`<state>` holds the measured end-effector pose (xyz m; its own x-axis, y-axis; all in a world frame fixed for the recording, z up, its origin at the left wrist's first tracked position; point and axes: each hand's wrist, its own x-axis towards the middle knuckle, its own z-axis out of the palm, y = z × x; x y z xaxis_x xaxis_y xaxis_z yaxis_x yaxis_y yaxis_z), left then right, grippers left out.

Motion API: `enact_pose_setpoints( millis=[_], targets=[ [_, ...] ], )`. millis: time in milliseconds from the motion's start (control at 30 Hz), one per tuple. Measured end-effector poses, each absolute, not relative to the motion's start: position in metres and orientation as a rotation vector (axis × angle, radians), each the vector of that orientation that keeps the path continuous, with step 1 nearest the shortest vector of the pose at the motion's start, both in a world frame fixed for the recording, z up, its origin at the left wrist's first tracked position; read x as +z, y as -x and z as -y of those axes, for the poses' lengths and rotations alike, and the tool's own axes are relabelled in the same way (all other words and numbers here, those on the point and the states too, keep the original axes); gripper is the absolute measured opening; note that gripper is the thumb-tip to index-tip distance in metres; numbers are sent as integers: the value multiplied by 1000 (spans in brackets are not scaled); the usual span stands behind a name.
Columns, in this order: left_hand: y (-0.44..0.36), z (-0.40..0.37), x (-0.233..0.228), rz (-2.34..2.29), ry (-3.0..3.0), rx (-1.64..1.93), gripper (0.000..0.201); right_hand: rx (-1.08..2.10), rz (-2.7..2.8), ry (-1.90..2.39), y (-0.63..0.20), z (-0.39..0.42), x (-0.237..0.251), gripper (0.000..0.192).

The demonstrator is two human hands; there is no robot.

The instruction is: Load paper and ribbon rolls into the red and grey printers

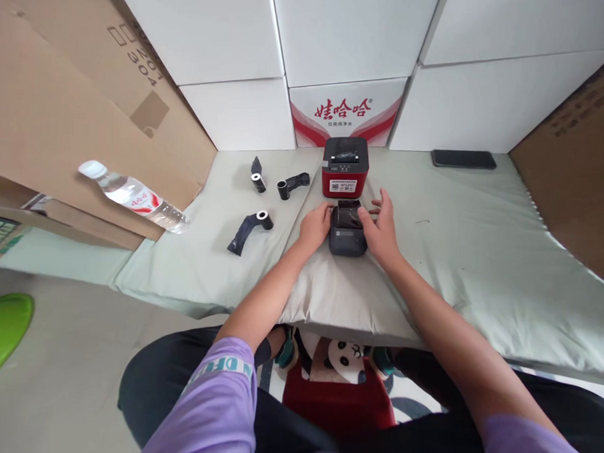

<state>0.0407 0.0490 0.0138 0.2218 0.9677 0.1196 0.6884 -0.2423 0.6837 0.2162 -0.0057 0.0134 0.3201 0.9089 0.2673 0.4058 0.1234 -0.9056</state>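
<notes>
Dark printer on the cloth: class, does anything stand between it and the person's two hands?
Nothing visible does. The left hand and right hand already touch the dark printer at its sides; the red printer sits behind it.

A white and red carton (347, 114) at the back wall carries the red brand characters 娃哈哈, with a smaller line of Chinese print beneath, too small to read. The leaning cardboard sheet (76, 96) at left shows the printed digits 304 under a second, partly cut-off number. The purple sleeve (214, 390) bears pale capital letters, only partly visible. Labels on the red printer (345, 164) and the water bottle (133, 195) are illegible.
</notes>
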Motion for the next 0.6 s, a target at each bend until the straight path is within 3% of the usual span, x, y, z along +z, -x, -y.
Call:
enact_pose_setpoints(
  millis=[167, 333, 600],
  targets=[
    [-45, -33, 22, -1692, -2186, 538, 40, 745, 976, 1379, -218, -7, -6, 78],
    [-47, -28, 26, -1686, -2116, 558, 42, 776, 880, 1291, -214, -11, -15, 68],
    [-49, -28, 23, -1525, -2027, 433, 64, 741, 863, 1282, -219, -14, -20, 54]
  ],
)
